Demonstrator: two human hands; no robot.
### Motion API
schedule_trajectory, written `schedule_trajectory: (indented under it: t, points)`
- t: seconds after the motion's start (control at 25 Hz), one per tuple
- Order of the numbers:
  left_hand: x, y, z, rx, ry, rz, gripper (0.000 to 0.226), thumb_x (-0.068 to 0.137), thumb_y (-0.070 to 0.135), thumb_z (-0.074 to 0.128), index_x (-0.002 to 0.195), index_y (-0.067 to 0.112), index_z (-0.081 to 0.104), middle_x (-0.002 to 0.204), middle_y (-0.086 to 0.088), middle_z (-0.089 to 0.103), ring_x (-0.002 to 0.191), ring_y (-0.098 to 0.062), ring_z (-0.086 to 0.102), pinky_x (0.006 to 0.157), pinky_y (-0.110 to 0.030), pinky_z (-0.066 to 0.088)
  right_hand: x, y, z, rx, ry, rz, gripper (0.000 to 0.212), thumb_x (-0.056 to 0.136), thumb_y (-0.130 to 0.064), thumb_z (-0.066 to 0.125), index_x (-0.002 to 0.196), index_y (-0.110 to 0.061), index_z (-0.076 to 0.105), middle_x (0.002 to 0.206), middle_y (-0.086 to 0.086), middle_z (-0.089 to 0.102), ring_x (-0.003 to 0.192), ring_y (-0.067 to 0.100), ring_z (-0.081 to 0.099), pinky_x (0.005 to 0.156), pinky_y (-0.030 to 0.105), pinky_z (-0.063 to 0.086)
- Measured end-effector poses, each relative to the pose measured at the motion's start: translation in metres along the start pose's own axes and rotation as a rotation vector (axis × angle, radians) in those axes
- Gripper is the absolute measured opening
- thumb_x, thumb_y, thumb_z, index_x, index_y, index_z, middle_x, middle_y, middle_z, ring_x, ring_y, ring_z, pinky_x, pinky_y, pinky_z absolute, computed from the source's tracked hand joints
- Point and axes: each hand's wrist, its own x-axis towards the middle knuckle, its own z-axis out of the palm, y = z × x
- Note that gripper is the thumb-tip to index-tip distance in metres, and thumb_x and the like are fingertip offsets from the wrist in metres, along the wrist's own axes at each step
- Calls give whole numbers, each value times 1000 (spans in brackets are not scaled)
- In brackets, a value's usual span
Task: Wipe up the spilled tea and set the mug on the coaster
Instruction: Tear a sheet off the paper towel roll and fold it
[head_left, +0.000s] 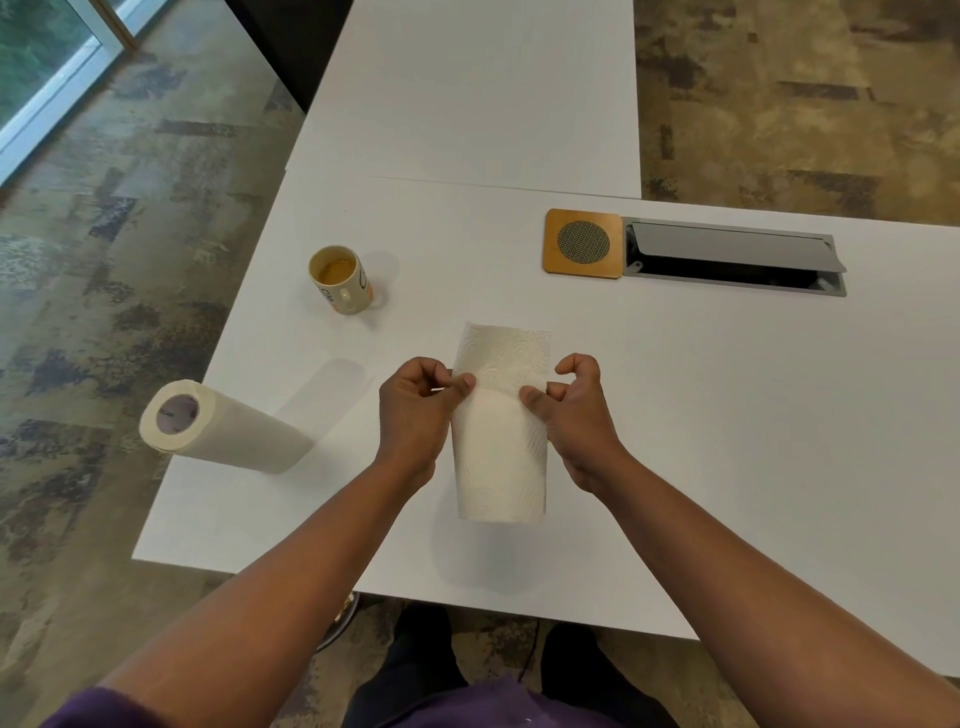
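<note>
A sheet of white paper towel is held above the white table, folded over at the top. My left hand pinches its left edge and my right hand pinches its right edge. A cream mug with orange print stands upright at the left, with tea inside. The square wooden coaster with a round mesh centre lies at the back right, apart from the mug. I cannot make out any spilled tea on the table surface.
A roll of paper towels stands near the table's left edge. A grey cable hatch with its lid open sits right beside the coaster. A second white table joins at the back. Patterned carpet surrounds the tables.
</note>
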Motion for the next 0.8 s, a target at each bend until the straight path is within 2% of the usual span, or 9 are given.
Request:
schedule_trajectory:
  t: [0.12,0.24,0.32,0.4,0.48,0.52,0.64,0.72,0.8]
  points:
    - [2,6,1,11,-69,-6,21,85,2,77,82,23,79,83,-2,75,77,-16,67,75,-36,55,2,-2,-4,18,-21,-30,32,91,-11,67,91,-28,39,73,6,61,71,22,61,64,37,47]
    - [3,13,1,61,-127,-16,31,90,5,73,104,32,79,93,-14,75,80,-19,67,78,-35,59,4,-3,-8,35,-54,-2,30,91,-12,67,87,-27,41,85,14,56,79,26,53,67,42,40]
    - [2,16,-1,174,-181,35,41,92,6,71,119,37,73,104,-4,76,78,-13,65,79,-30,59,3,-5,-8,-21,-39,-11,32,88,-10,68,96,-29,44,101,13,63,87,27,58,69,41,46]
    - [-1,18,-1,386,-253,165,49,93,8,69,130,40,66,112,13,73,70,-7,60,73,-22,57,0,-13,-8,-276,45,-184,52,82,-14,71,119,-37,43,129,-4,55,113,20,56,86,34,50]
    - [-6,20,1,578,-344,254,52,93,11,67,131,46,59,115,22,70,67,-5,57,68,-18,52,0,-26,-9,-653,64,-484,75,80,-29,74,142,-40,33,153,-11,34,143,16,32,111,36,28]
    - [-8,22,4,642,-383,269,50,93,13,66,127,48,56,112,23,71,68,-6,58,68,-18,50,2,-35,-9,-839,18,-606,75,80,-36,73,145,-41,34,158,-11,30,148,15,24,113,39,18]
    - [-10,26,10,789,-414,304,39,94,20,66,111,48,46,105,23,73,79,-3,62,70,-19,48,8,-59,-7,-1191,-193,-633,42,87,-47,68,127,-42,55,135,-14,58,132,14,46,108,43,12]
    - [-10,28,10,822,-400,312,33,93,22,69,99,46,46,96,22,72,77,-2,62,67,-16,47,7,-64,-7,-1236,-262,-577,23,91,-47,64,113,-40,64,109,-17,67,110,13,55,100,41,16]
    - [-9,28,9,793,-383,300,28,90,24,74,89,42,53,84,22,71,67,-1,62,62,-10,45,5,-64,-8,-1218,-280,-568,13,95,-41,62,104,-37,71,99,-15,69,101,13,56,95,40,20]
